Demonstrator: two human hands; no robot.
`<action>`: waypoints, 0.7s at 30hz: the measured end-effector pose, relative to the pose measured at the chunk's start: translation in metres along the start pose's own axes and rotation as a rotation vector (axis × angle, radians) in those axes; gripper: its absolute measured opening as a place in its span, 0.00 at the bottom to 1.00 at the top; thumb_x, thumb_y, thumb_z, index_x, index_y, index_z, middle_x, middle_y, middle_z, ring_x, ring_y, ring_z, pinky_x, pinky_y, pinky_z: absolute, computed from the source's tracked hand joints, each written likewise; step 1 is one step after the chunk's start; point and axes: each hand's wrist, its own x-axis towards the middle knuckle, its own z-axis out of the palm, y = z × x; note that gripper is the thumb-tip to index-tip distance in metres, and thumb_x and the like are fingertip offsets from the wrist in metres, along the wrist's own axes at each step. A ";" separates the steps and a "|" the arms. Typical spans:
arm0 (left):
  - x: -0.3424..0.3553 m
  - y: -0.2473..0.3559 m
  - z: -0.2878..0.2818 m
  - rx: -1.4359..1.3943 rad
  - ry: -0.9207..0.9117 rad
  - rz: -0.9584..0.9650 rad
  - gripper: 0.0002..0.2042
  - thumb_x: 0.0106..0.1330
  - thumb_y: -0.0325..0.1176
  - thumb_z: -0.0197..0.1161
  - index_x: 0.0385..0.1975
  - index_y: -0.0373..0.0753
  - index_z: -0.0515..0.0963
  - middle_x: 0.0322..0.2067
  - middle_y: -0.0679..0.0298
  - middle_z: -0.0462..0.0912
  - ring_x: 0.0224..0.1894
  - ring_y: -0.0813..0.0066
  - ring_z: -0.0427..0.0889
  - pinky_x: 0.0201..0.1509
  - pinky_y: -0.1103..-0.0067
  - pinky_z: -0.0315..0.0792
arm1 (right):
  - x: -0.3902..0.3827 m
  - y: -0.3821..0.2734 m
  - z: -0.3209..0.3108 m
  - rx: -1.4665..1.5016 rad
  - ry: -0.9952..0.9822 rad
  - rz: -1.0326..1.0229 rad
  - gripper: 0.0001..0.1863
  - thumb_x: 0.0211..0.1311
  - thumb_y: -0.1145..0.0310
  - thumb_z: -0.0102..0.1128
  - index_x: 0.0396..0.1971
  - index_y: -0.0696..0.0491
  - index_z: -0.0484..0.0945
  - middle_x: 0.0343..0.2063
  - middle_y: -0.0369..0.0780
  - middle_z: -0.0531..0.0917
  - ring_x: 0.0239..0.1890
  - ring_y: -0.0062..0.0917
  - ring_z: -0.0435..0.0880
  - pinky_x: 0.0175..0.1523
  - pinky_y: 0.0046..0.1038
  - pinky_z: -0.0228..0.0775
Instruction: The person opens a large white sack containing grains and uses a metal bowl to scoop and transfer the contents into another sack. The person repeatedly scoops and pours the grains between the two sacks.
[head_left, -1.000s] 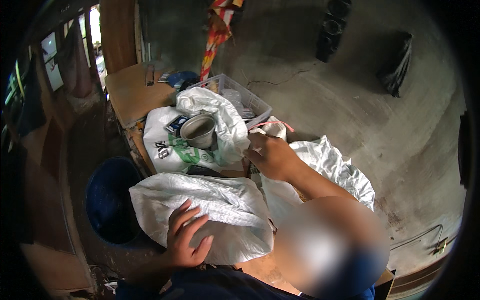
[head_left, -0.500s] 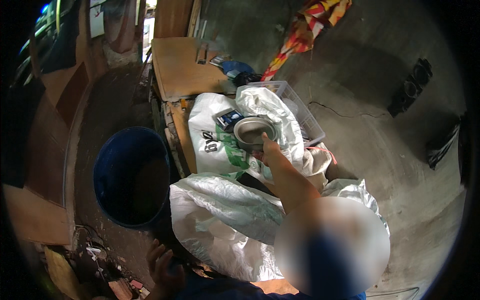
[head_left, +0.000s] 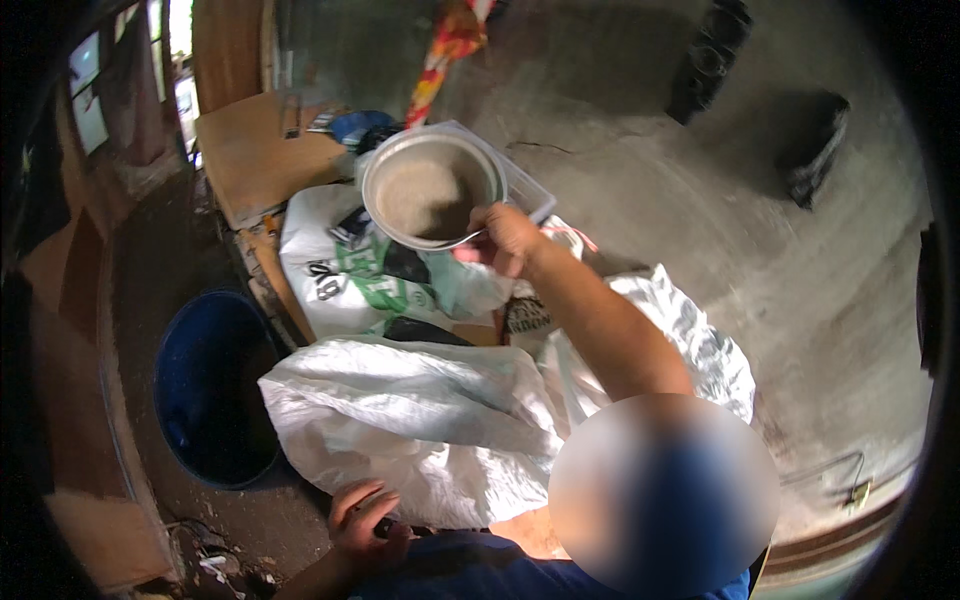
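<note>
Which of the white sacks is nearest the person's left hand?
The large front sack; the green-printed sack lies beyond it, the rightmost sack beside the right forearm.

Dim, daylight at upper-left opening [head_left: 183, 75], glare on sack [head_left: 420, 385], shadow inside pan [head_left: 373, 195], round blur lower right — dark, bending edges

the metal pot [head_left: 425, 190], gripped at its rim by the right hand [head_left: 508, 240], screens part of the clear plastic crate [head_left: 527, 200] and stands in the way of a straight reach to it. its mouth lies open to entry from above. the right forearm [head_left: 620, 335] closes the way in from the right. nearer the person, the crumpled white sack [head_left: 420, 400] forms a broad hump between the left hand [head_left: 366, 522] and the printed sack [head_left: 360, 285]; a hand could pass over its top. to the left, the blue barrel [head_left: 185, 400] stands near this hump, its mouth open upward.
</note>
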 end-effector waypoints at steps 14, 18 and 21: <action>0.162 0.073 0.189 -0.508 -0.358 -0.299 0.43 0.66 0.41 0.69 0.75 0.42 0.48 0.70 0.48 0.58 0.69 0.56 0.63 0.65 0.61 0.67 | -0.362 0.029 -0.199 -0.730 0.585 -0.423 0.45 0.56 0.82 0.49 0.76 0.41 0.51 0.55 0.51 0.78 0.50 0.43 0.85 0.50 0.40 0.85; 0.172 0.054 0.264 -0.543 -0.348 -0.660 0.50 0.63 0.41 0.72 0.76 0.42 0.41 0.69 0.48 0.59 0.69 0.56 0.63 0.70 0.62 0.62 | -0.359 0.062 -0.194 -1.257 0.850 -0.492 0.52 0.50 0.84 0.55 0.76 0.34 0.51 0.61 0.63 0.67 0.51 0.62 0.81 0.57 0.49 0.77; 0.169 0.036 0.285 -0.749 -0.478 -0.887 0.48 0.61 0.38 0.71 0.75 0.43 0.43 0.67 0.50 0.64 0.67 0.57 0.67 0.70 0.65 0.62 | -0.341 0.079 -0.180 -1.478 0.803 -0.384 0.54 0.47 0.84 0.57 0.76 0.32 0.52 0.61 0.63 0.66 0.49 0.63 0.81 0.49 0.50 0.81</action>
